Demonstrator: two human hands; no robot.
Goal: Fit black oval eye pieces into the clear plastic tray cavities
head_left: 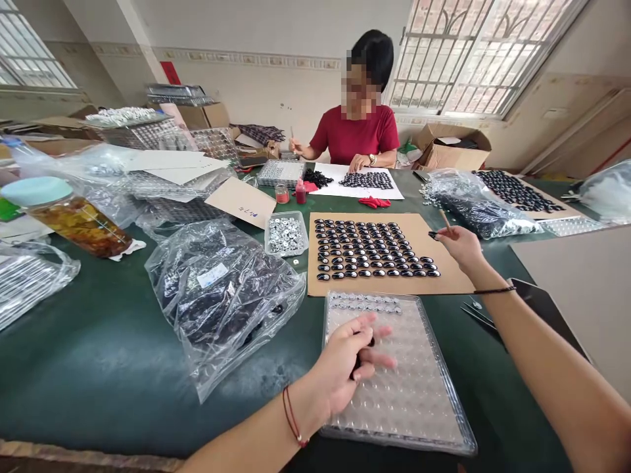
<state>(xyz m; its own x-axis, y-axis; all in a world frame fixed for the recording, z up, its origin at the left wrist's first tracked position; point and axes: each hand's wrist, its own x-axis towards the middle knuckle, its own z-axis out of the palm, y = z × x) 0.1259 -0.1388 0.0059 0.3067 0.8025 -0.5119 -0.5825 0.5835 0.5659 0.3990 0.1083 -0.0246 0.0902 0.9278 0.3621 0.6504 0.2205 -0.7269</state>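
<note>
Left grip [340, 361] holding black pieces [355, 368], tray [409, 401] beneath

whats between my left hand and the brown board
The far end of the clear tray, with two rows of small silver pieces, lies between your left hand and the brown board, as the head view shows.
</note>
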